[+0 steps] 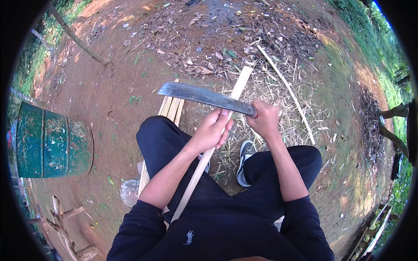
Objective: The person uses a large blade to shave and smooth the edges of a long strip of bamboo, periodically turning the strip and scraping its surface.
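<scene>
My right hand (264, 118) grips the handle of a big machete (204, 96), whose dark blade points left across the middle of the view. In my left hand (212, 129) is a long pale bamboo strip (240, 85) that runs from my lap up and away over the ground. The blade lies across this strip just above my left fingers. I am seated, with dark trousers and one grey shoe (244, 162) showing between my knees.
More split bamboo strips (170, 108) lie under my left knee. A green metal drum (52, 144) lies on its side at the left. Shavings and dry leaves (278, 108) cover the red soil ahead, with a long thin stick (287, 93). Wood scraps (65, 222) sit lower left.
</scene>
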The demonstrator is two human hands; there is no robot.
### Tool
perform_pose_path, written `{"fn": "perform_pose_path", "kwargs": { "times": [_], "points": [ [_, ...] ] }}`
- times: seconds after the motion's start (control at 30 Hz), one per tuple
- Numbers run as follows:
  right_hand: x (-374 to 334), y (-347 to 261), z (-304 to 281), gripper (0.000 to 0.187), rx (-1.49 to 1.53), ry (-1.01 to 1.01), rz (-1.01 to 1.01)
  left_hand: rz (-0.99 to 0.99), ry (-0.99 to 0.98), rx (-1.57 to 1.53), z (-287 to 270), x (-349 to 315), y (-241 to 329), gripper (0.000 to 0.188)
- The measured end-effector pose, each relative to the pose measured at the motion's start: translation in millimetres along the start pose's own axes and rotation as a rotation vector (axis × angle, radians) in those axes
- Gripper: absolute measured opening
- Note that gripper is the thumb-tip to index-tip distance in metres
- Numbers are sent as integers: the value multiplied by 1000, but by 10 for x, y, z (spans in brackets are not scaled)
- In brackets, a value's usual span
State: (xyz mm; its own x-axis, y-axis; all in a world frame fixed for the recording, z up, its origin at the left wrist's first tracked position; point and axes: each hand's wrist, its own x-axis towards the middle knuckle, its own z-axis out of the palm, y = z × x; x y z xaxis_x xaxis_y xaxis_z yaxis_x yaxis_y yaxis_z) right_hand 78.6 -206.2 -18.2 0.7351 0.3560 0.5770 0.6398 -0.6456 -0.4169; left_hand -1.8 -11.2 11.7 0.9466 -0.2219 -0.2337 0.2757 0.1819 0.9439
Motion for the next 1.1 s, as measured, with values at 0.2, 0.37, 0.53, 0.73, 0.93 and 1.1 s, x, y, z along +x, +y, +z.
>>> {"fn": "perform_pose_path", "kwargs": {
  "times": [0.2,0.37,0.53,0.73,0.93,1.1],
  "points": [
    [39,128,32,21,-147,17,-135,93,27,193,68,-36,-50,38],
    [-20,717,53,23,-286,23,34,227,64,338,17,84,-211,32],
    [-67,832,36,24,-366,96,38,178,9,280,107,132,-101,27],
    [-93,352,59,17,-256,1,53,89,40,218,66,42,-123,30],
    [14,954,-181,16,-345,51,-33,325,-23,330,77,164,-244,24],
    [61,556,-32,14,-421,-8,90,57,49,216,-47,149,-39,24]
  ]
}}
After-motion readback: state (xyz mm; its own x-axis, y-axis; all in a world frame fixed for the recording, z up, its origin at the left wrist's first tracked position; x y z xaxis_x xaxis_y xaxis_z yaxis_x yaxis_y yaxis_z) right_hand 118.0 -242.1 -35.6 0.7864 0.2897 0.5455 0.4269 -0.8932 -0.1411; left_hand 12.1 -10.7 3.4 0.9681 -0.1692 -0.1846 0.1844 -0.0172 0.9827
